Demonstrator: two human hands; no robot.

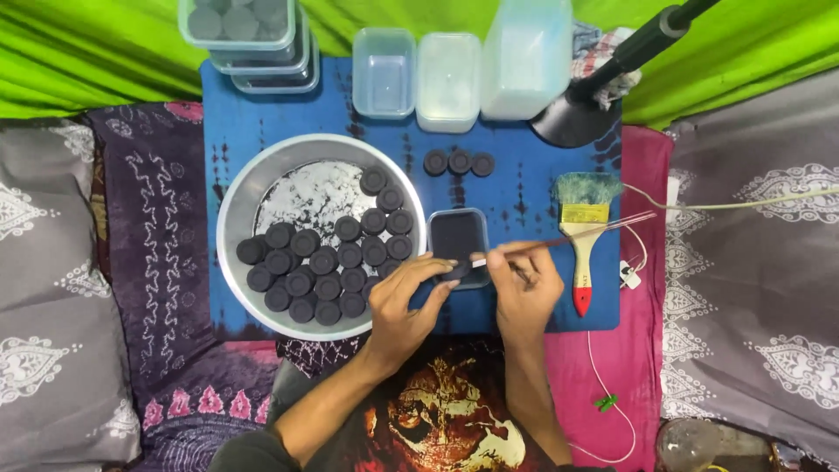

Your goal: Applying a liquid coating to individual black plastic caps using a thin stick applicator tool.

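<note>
Now R hand (524,288) holds thin stick (568,238) (tip left), L hand (404,301) disc (456,270).

top tubs (249,26) cut by edge

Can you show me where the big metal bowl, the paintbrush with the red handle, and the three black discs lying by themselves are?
Metal bowl (262,183): head view, bare upper-left rim.
Paintbrush (583,229): head view, yellow ferrule.
Three black discs (459,162): head view, middle disc.
</note>
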